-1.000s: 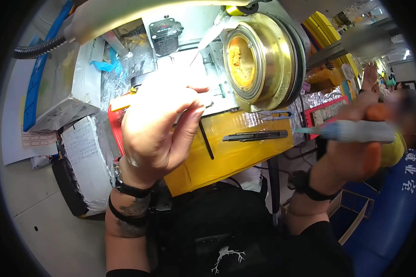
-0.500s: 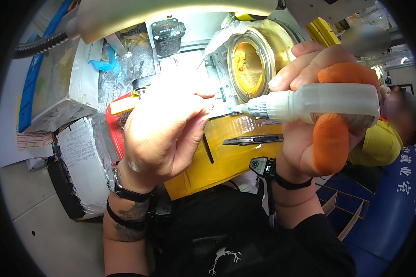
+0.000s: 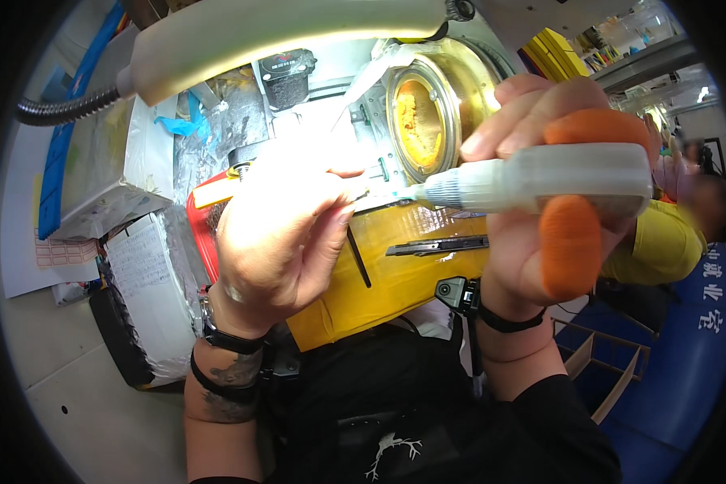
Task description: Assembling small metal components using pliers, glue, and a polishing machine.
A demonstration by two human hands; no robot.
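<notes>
My right hand [image 3: 573,246], with orange finger cots on the thumb and a finger, grips a translucent white squeeze bottle [image 3: 540,177]. The bottle lies almost level, its ribbed nozzle pointing left. Just off the nozzle tip, my left hand [image 3: 278,250] is closed in a pinch. Something tiny seems to be between those fingertips; glare and its size hide what it is. Beneath the hands lies a yellow, tape-covered package [image 3: 403,282], bearing a black utility knife [image 3: 437,246] and a thin black stick [image 3: 358,258].
A lamp [image 3: 298,52] glows above the work spot. Behind the bottle stands a round brass-coloured container [image 3: 472,89] with orange-yellow material inside. A red case [image 3: 204,242] and a paper-topped, wrapped box [image 3: 149,266] sit left. A person in yellow [image 3: 669,242] is at far right.
The view has shifted slightly, showing more of the lamp. Both hands keep their grips, and the nozzle stays close to the left fingertips.
</notes>
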